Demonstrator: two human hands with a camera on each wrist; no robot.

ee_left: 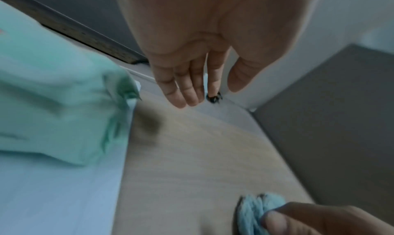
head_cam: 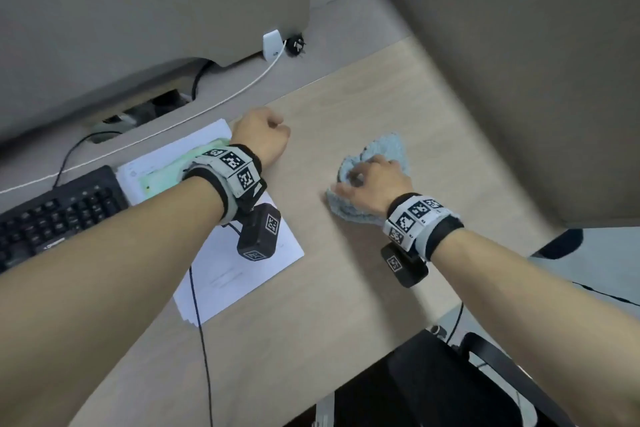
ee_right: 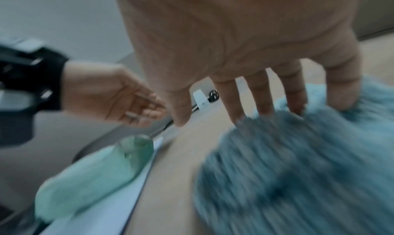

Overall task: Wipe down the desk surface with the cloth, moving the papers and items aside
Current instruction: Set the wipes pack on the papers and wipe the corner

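Crumpled pale-blue fluffy cloth (head_cam: 377, 163) under the right hand (head_cam: 372, 184) on the light wood-grain desk (head_cam: 346, 288).
Fingers spread, pressing it flat. The left hand (head_cam: 261, 135) hangs relaxed, empty, beside stacked white papers (head_cam: 242, 274) carrying a mint-green packet (ee_left: 53, 117).

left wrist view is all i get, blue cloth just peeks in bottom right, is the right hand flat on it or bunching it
Observer: The right wrist view shows the right hand with fingers spread and straight, tips pressed into the cloth.
Operator: anything left of the papers i could hit
Observer: In the head view, a black keyboard lies right beside the papers.
Operator: whats behind my left hand
Observer: A white adapter at the partition, its white cable running left behind the papers.
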